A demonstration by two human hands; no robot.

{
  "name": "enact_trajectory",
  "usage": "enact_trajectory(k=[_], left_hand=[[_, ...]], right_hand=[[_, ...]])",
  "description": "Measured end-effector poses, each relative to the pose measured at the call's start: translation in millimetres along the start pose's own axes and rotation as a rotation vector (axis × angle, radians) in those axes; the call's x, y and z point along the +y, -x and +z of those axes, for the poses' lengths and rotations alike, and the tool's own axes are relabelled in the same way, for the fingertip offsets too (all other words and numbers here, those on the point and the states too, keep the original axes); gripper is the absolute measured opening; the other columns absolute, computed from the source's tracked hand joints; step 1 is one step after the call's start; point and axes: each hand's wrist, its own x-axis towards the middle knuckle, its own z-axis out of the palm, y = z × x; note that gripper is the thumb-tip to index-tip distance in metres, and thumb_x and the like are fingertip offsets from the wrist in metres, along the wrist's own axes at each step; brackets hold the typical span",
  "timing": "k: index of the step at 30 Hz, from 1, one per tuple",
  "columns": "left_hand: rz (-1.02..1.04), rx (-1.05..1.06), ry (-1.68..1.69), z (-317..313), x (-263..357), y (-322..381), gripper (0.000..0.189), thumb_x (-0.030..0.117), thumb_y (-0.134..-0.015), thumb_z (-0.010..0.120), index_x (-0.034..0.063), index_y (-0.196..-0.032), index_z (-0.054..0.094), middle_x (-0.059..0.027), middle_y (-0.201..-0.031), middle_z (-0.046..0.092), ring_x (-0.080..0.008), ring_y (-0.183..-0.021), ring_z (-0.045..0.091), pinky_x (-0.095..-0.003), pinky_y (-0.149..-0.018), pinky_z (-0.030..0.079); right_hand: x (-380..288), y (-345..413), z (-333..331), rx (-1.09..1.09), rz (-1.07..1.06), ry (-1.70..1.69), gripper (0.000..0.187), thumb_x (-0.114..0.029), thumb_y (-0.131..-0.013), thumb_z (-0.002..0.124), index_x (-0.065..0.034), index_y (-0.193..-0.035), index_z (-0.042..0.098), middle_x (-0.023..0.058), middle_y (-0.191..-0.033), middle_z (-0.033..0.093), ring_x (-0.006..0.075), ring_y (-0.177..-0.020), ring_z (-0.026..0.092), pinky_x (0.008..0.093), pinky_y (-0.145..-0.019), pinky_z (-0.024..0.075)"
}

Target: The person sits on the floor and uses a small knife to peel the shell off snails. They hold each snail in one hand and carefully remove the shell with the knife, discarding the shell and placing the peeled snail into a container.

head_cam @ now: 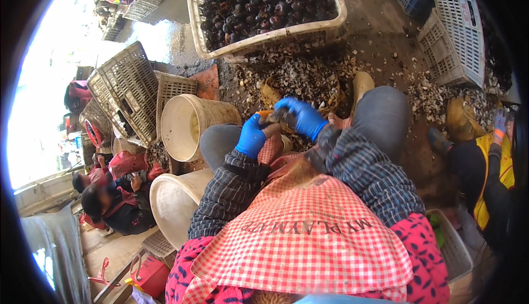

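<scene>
My left hand [250,138], in a blue glove, is raised over my lap between my knees. Its thumb and finger wear brown and orange covers, and they close around a small brownish piece [269,118] that is partly hidden. My right hand [305,118], also blue-gloved, meets the left one; its fingers are curled, dark with dirt and blurred by motion. What sits inside the right fingers cannot be made out. Beyond both hands stands a white plastic crate [264,35] of dark, glossy round corms [264,6], which look like water chestnuts. A red checked apron [306,238] covers my lap.
Pale and dark peelings [297,76] litter the floor. Two white buckets [182,128] lie tipped at my left, near slatted crates [124,93]. Seated people [120,209] are farther left; another person [475,171] sits at right by a stacked crate [450,52].
</scene>
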Motion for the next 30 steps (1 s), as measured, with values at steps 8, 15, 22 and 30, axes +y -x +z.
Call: enact_trajectory(k=[8, 15, 22, 30], left_hand=[[-0.092, 0.036, 0.047, 1, 8, 7, 0.038, 0.008, -0.082, 0.069, 0.0008, -0.116, 0.055, -0.0025, -0.096, 0.06, -0.0102, -0.082, 0.055, -0.023, -0.069, 0.046], [-0.017, 0.142, 0.057, -8, -8, 2, 0.039, 0.0, -0.083, 0.065, -0.0003, -0.12, 0.051, -0.0058, -0.104, 0.06, -0.0141, -0.092, 0.058, -0.0288, -0.081, 0.049], [-0.061, 0.012, -0.105, -16, -12, 2, 0.043, -0.001, -0.081, 0.067, 0.0015, -0.121, 0.052, -0.0034, -0.104, 0.06, -0.0132, -0.094, 0.057, -0.0266, -0.084, 0.047], [-0.251, -0.195, 0.04, -30, 1, 5, 0.04, 0.004, -0.082, 0.068, 0.0006, -0.119, 0.053, -0.0048, -0.099, 0.06, -0.0153, -0.09, 0.059, -0.0286, -0.082, 0.048]], right_hand=[[10, -3, 1, 0.193, -0.05, -0.064, 0.028, -0.033, -0.086, 0.066, -0.0066, -0.094, 0.06, 0.0097, -0.082, 0.063, 0.0149, -0.076, 0.058, 0.0319, -0.071, 0.0482], [2, 4, -5, 0.252, 0.112, 0.231, 0.033, -0.038, -0.086, 0.064, -0.0077, -0.099, 0.061, 0.0095, -0.085, 0.063, 0.019, -0.077, 0.059, 0.0321, -0.072, 0.0471], [-20, 14, -11, 0.288, -0.08, 0.716, 0.043, -0.047, -0.082, 0.065, -0.0111, -0.105, 0.06, 0.0112, -0.087, 0.065, 0.0297, -0.082, 0.062, 0.0379, -0.072, 0.0491], [16, -2, -5, -0.144, 0.189, 0.169, 0.033, -0.039, -0.088, 0.062, -0.0079, -0.096, 0.066, 0.0075, -0.086, 0.066, 0.0123, -0.079, 0.056, 0.0304, -0.077, 0.0459]])
